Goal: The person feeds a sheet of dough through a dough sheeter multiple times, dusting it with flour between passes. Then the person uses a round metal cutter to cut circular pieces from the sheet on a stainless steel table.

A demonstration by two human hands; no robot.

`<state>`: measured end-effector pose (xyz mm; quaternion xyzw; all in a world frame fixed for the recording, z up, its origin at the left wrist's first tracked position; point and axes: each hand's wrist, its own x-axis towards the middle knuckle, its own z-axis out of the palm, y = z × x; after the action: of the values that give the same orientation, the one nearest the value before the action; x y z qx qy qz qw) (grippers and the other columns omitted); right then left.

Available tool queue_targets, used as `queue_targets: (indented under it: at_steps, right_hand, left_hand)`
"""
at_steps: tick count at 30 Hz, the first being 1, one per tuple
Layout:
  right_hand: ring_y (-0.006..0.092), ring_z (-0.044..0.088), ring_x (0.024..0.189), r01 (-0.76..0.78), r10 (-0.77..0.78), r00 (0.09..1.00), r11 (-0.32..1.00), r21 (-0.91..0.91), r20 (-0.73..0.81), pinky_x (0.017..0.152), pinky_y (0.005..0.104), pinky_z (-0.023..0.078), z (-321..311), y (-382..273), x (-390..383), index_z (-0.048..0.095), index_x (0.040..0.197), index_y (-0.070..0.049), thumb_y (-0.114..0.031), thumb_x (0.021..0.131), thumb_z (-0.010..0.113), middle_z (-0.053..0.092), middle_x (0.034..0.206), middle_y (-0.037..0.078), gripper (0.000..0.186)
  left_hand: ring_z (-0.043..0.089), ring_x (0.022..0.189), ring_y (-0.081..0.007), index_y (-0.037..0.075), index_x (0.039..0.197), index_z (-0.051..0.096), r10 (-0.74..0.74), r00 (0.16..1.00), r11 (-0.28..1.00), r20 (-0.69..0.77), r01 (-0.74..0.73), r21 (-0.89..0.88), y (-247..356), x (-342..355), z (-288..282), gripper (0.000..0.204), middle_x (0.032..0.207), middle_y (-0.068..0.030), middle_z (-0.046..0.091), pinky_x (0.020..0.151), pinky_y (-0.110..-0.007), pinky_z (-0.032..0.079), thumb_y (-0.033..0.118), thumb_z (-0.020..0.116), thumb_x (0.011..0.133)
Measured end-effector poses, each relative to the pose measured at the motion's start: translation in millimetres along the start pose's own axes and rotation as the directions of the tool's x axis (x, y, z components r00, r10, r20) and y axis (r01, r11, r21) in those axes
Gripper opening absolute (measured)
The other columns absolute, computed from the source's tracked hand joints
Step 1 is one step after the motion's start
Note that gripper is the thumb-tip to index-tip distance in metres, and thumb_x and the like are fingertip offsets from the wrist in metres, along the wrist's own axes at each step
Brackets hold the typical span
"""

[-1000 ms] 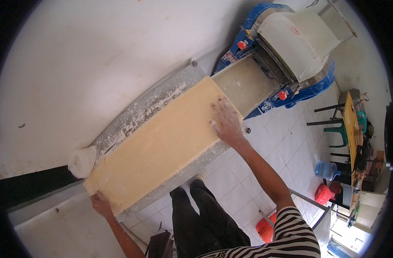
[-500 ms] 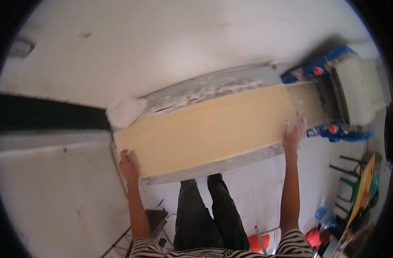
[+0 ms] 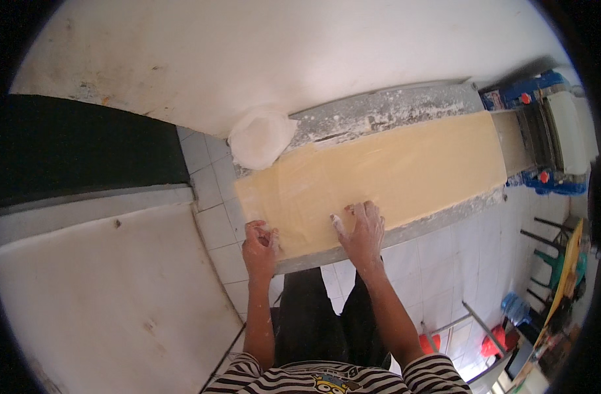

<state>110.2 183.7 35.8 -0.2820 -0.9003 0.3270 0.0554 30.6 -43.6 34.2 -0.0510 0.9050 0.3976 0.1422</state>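
Observation:
A long pale-yellow dough sheet [image 3: 392, 167] lies flat over a floured grey worktop [image 3: 438, 210]. At its near left corner is my left hand [image 3: 260, 253], fingers curled in and dusted with flour; whatever they may pinch is hidden. My right hand [image 3: 363, 236] hovers over or rests on the sheet's near edge, a short way to the right. Its floury fingers are apart, with the thumb pointing left, and nothing is in them. The sheet's right end reaches the feed plate [image 3: 512, 139] of a blue and white roller machine [image 3: 566, 131].
A floury white bag or cloth bundle [image 3: 261, 139] sits at the worktop's far left corner. White wall runs behind, with a low wall [image 3: 103, 282] to the left. Stools [image 3: 555, 262], a blue water jug [image 3: 516, 307] and a metal frame [image 3: 468, 318] stand at the right.
My right hand has left the sheet's right end by the machine and come leftward, near my left hand. My left hand stays by the left corner. The view has shifted left.

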Motion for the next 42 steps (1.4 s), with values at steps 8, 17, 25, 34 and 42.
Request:
queue_targets:
  at_steps: [8, 17, 25, 34, 42]
  right_hand:
    - [0.0334, 0.065, 0.096, -0.187, 0.201, 0.975, 0.973, 0.133, -0.098, 0.084, 0.0464, 0.051, 31, -22, -8, 0.069, 0.104, -0.008, -0.02, 0.09, 0.08, 0.065, 0.098, 0.013, 0.021]
    - [0.0145, 0.068, 0.093, -0.402, 0.674, 0.738, 0.467, 0.788, -0.023, 0.077, 0.0305, 0.055, 58, -53, -51, 0.054, 0.133, -0.001, -0.016, 0.1, 0.075, 0.071, 0.101, 0.01, 0.042]
    - [0.0198, 0.068, 0.11, -0.347, 0.613, 0.783, 0.296, 0.89, 0.101, 0.1, 0.0343, 0.053, 71, -81, -78, 0.062, 0.138, 0.008, -0.003, 0.095, 0.076, 0.069, 0.129, 0.013, 0.046]
    - [0.0179, 0.066, 0.113, -0.383, 0.5, 0.825, 0.157, 0.91, 0.261, 0.1, 0.0328, 0.053, 82, -110, -82, 0.061, 0.141, 0.008, -0.002, 0.093, 0.078, 0.07, 0.127, 0.013, 0.052]
    - [0.0122, 0.066, 0.099, -0.503, 0.461, 0.799, 0.16, 0.849, 0.387, 0.094, 0.0288, 0.053, 83, -108, -97, 0.061, 0.143, 0.006, -0.008, 0.094, 0.079, 0.072, 0.112, 0.008, 0.054]
  left_hand:
    - [0.061, 0.116, -0.0317, 0.005, 0.117, 0.066, 0.602, 0.798, 0.785, 0.031, -0.599, 0.161, 1, 87, -62, 0.027, 0.116, -0.0129, 0.067, 0.098, -0.046, 0.047, 0.017, 0.075, 0.096]
    - [0.058, 0.122, -0.0352, 0.003, 0.124, 0.07, 0.625, 0.713, 0.676, 0.318, -0.698, 0.235, 21, 155, -34, 0.037, 0.123, -0.0158, 0.069, 0.102, -0.053, 0.041, 0.033, 0.066, 0.103]
    - [0.06, 0.11, -0.0338, 0.005, 0.108, 0.075, 0.589, 0.757, 0.759, 0.283, -0.638, 0.128, 28, 165, -14, 0.025, 0.11, -0.0132, 0.069, 0.096, -0.052, 0.043, 0.023, 0.078, 0.091]
    - [0.054, 0.065, -0.0169, 0.002, 0.1, 0.076, 0.656, 0.705, 0.742, 0.27, -0.667, -0.062, 37, 168, -23, 0.017, 0.076, -0.0054, 0.063, 0.063, -0.034, 0.046, 0.009, 0.08, 0.085]
    - [0.051, 0.062, -0.0167, 0.001, 0.106, 0.077, 0.633, 0.663, 0.737, 0.399, -0.674, -0.049, 47, 176, -26, 0.024, 0.075, -0.0054, 0.063, 0.062, -0.034, 0.045, 0.011, 0.082, 0.085]
